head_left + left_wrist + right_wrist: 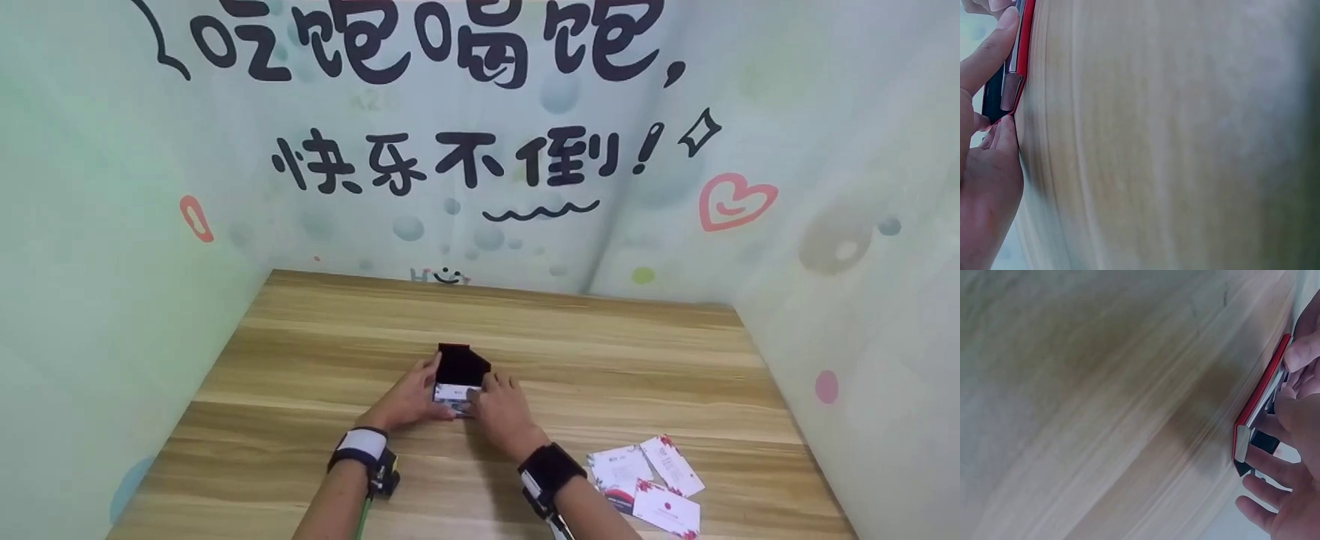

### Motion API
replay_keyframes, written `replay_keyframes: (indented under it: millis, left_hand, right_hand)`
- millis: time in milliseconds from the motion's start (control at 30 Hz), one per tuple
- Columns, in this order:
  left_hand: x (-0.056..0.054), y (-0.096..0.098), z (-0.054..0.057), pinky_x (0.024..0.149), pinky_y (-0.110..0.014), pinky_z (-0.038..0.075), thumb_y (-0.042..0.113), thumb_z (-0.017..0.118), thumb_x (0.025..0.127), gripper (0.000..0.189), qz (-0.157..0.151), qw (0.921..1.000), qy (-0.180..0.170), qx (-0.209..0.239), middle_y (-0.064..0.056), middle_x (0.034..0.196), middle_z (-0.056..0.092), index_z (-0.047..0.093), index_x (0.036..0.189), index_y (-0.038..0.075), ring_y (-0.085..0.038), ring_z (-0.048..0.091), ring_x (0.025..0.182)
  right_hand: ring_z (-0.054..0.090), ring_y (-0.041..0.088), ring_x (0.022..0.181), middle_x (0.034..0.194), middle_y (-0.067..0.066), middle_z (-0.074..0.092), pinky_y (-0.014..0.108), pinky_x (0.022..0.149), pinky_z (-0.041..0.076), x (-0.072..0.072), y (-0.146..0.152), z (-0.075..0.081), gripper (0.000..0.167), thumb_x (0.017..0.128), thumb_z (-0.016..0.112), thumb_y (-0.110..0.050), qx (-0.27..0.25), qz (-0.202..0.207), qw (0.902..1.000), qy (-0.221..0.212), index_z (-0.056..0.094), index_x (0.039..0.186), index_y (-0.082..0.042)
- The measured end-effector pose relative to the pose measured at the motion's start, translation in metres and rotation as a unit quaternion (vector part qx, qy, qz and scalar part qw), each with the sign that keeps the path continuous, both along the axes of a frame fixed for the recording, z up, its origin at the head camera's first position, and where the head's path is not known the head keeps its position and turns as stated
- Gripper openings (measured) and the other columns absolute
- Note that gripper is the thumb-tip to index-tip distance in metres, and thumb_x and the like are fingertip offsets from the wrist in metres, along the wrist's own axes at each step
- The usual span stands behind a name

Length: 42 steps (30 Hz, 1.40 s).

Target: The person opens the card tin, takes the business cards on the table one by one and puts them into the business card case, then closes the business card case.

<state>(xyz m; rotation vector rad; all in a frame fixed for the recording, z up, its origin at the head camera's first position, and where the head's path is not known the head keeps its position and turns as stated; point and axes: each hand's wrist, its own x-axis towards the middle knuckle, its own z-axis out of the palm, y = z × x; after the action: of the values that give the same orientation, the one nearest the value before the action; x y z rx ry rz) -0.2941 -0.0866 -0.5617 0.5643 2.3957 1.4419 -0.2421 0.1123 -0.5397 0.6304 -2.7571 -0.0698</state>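
Note:
A card case (460, 365) with a black lining lies open on the table, its flap raised at the back. White printed cards (448, 391) show in its front part. My left hand (409, 401) grips the case's left side, the thumb along the front edge. In the left wrist view, the case's red outer cover (1025, 48) sits between thumb and fingers. My right hand (504, 412) holds the right side, with fingertips over the cards. The right wrist view shows its fingers (1269, 464) by the metal-edged end of the case.
Several loose business cards (667, 510) with red floral corners overlap on the table, right of my right forearm. The wood-grain table (337, 322) ends at a printed curtain (480, 247) at the back, with pale curtains on both sides.

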Motion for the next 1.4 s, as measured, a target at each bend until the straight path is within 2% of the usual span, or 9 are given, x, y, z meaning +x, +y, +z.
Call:
replay_keyframes:
  millis: [133,267,433,533,700,833,900,1167,1400]
  left_hand:
    - [0.002,0.002,-0.001,0.125,-0.051,0.022,0.020,0.090,0.071,0.118,0.011,0.9999,0.000,-0.011,-0.031,0.163,0.017,0.013,0.160,0.004,-0.043,0.026,0.150]
    - [0.002,0.002,-0.003,0.124,-0.051,0.023,0.019,0.090,0.071,0.119,0.005,0.9999,0.003,-0.014,-0.030,0.162,0.018,0.012,0.160,0.003,-0.043,0.028,0.149]
    - [-0.001,0.000,-0.002,0.123,-0.050,0.026,0.021,0.090,0.071,0.120,0.005,1.0000,0.003,-0.004,-0.029,0.163,0.016,0.012,0.160,0.003,-0.043,0.030,0.148]
    - [-0.004,-0.001,-0.001,0.123,-0.049,0.028,0.018,0.090,0.072,0.118,0.001,0.9999,0.000,0.012,-0.030,0.162,0.017,0.012,0.159,0.001,-0.042,0.030,0.148]
    - [-0.005,0.001,-0.001,0.123,-0.049,0.026,0.012,0.088,0.075,0.117,-0.014,0.9989,-0.022,0.039,-0.033,0.163,0.009,0.007,0.159,-0.002,-0.041,0.024,0.151]
    - [-0.004,0.000,-0.002,0.124,-0.047,0.025,0.016,0.088,0.075,0.117,-0.009,0.9994,-0.025,0.024,-0.031,0.164,0.007,0.007,0.159,0.001,-0.040,0.023,0.151]
    - [-0.004,-0.001,-0.002,0.124,-0.048,0.025,0.018,0.088,0.075,0.117,-0.004,0.9998,-0.016,0.014,-0.032,0.163,0.008,0.009,0.159,0.002,-0.042,0.025,0.150]
    - [-0.002,0.000,-0.002,0.123,-0.050,0.026,0.022,0.089,0.074,0.118,0.003,0.9999,-0.010,-0.006,-0.032,0.164,0.008,0.010,0.159,0.003,-0.044,0.026,0.149]
    - [-0.002,0.003,-0.003,0.123,-0.049,0.027,0.022,0.089,0.073,0.119,0.002,0.9998,-0.013,-0.014,-0.030,0.164,0.010,0.009,0.160,0.005,-0.043,0.026,0.150]
  right_hand:
    - [0.061,0.027,0.099,0.100,0.009,0.068,0.042,0.086,0.054,0.004,0.001,-0.002,0.021,0.095,0.066,-0.033,0.009,-0.001,1.0000,0.003,0.077,0.101,-0.016]
    - [0.062,0.027,0.103,0.105,0.008,0.069,0.042,0.085,0.055,0.010,0.003,-0.001,0.023,0.096,0.065,-0.032,0.010,-0.001,0.9998,-0.015,0.074,0.105,-0.013]
    - [0.062,0.031,0.113,0.116,0.012,0.069,0.045,0.093,0.055,0.017,0.007,0.010,0.041,0.096,0.064,-0.038,-0.025,-0.003,0.9989,-0.039,0.068,0.121,-0.005]
    - [0.062,0.031,0.115,0.118,0.014,0.069,0.044,0.094,0.054,0.020,0.013,0.018,0.048,0.095,0.066,-0.038,-0.051,-0.002,0.9986,-0.018,0.065,0.126,-0.002]
    - [0.062,0.029,0.114,0.115,0.011,0.069,0.043,0.091,0.053,0.031,0.036,0.026,0.046,0.091,0.071,-0.033,-0.069,-0.001,0.9969,0.037,0.066,0.124,-0.001]
    - [0.061,0.033,0.116,0.115,0.014,0.068,0.046,0.093,0.052,0.040,0.057,0.031,0.046,0.087,0.074,-0.027,-0.082,-0.016,0.9953,0.049,0.066,0.123,0.000]
    - [0.061,0.034,0.116,0.115,0.014,0.068,0.046,0.093,0.052,0.044,0.067,0.034,0.048,0.085,0.076,-0.026,-0.085,-0.024,0.9945,0.057,0.065,0.123,0.001]
    - [0.061,0.035,0.116,0.119,0.015,0.066,0.047,0.091,0.053,0.062,0.102,0.044,0.065,0.074,0.087,-0.029,-0.086,-0.043,0.9901,0.102,0.062,0.126,0.001]
    - [0.060,0.034,0.116,0.122,0.015,0.064,0.048,0.085,0.053,0.079,0.131,0.045,0.072,0.069,0.090,-0.031,-0.100,-0.065,0.9868,0.110,0.060,0.127,-0.001]
